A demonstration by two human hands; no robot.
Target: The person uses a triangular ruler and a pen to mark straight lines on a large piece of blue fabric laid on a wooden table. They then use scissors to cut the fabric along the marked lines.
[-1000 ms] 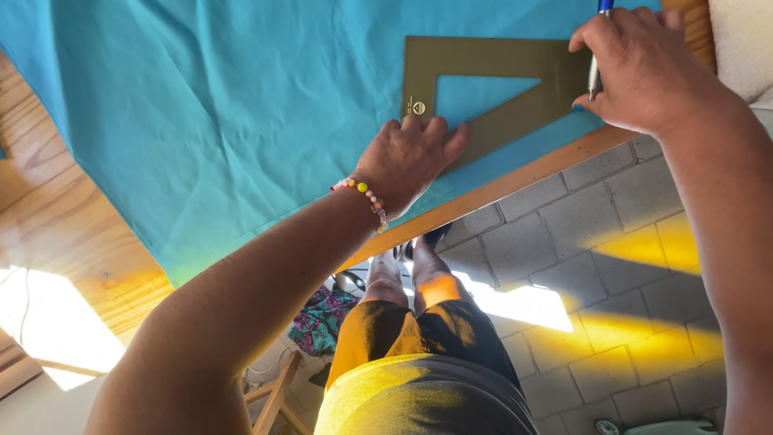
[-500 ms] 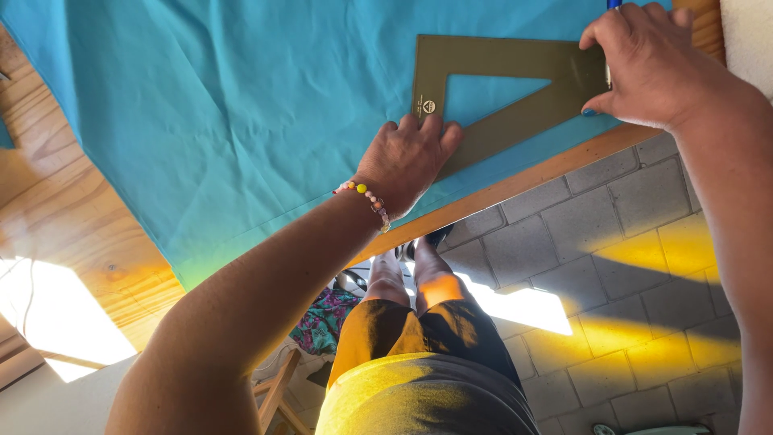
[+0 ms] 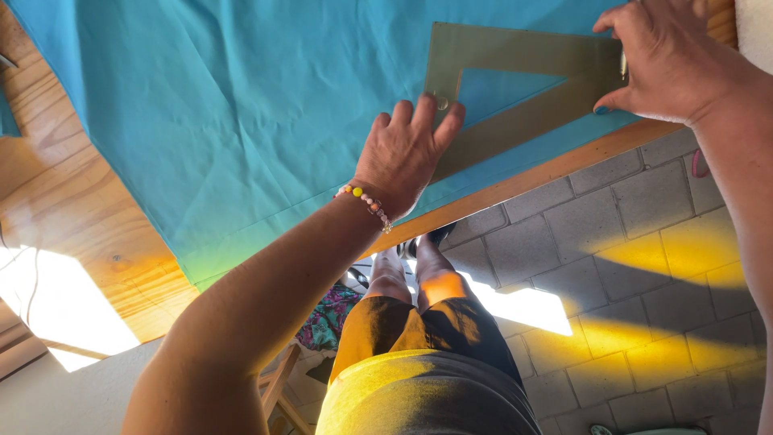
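Note:
A sheet of teal fabric [image 3: 241, 105] lies spread over a wooden table [image 3: 72, 201]. On it rests a translucent olive set square [image 3: 523, 60], a triangle with a cut-out middle. My left hand [image 3: 407, 157], with a beaded bracelet at the wrist, presses flat on the set square's near corner. My right hand [image 3: 668, 60] rests on the far right end of the set square; a thin pen-like tool shows between its fingers, mostly hidden.
The table's front edge [image 3: 564, 165] runs diagonally under my hands. Below it lie grey paving bricks [image 3: 628, 266] with sun patches, my legs in ochre shorts [image 3: 419, 322], and a wooden stool frame [image 3: 278, 387].
The view has shifted, so the set square and both hands sit lower in the frame. My left hand's fingers have spread further over the set square's corner. The blue pen tip above my right hand is out of sight.

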